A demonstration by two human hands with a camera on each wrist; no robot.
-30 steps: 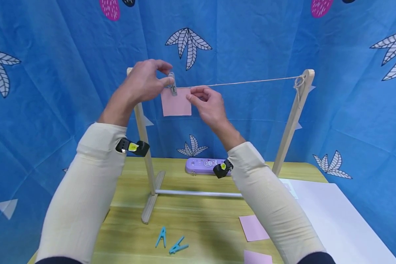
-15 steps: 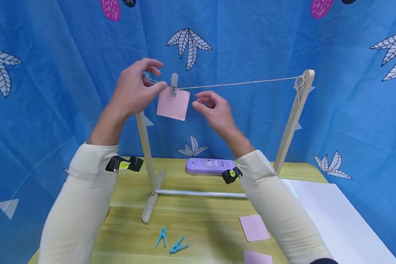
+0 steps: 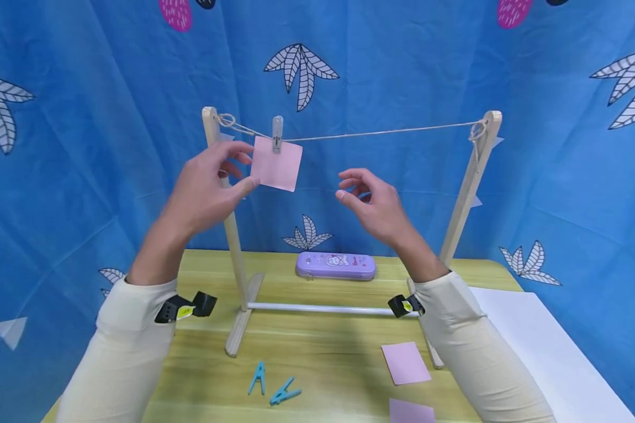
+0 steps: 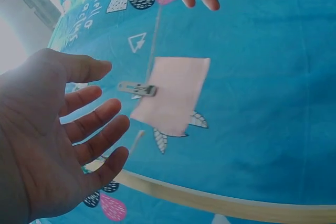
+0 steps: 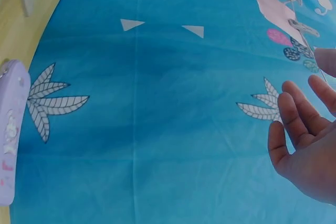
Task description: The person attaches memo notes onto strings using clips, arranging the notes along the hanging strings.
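A pink square of paper hangs from a string, held by a grey, partly clear clothespin at its top edge. Just left of the paper is my left hand, fingers loosely bent and holding nothing. In the left wrist view, a gap shows between the left hand and the paper. To the right of the paper and lower than the string, my right hand is in the air with relaxed fingers. Nothing lies in the right hand in the right wrist view.
The string runs between two wooden posts joined by a white bar. Two blue clothespins and two pink paper squares lie on the table. A purple case sits behind; a white sheet lies right.
Both hands have let go of the hung paper and clothespin. The left hand has moved down and left, the right hand down and right. The paper now hangs slightly tilted.
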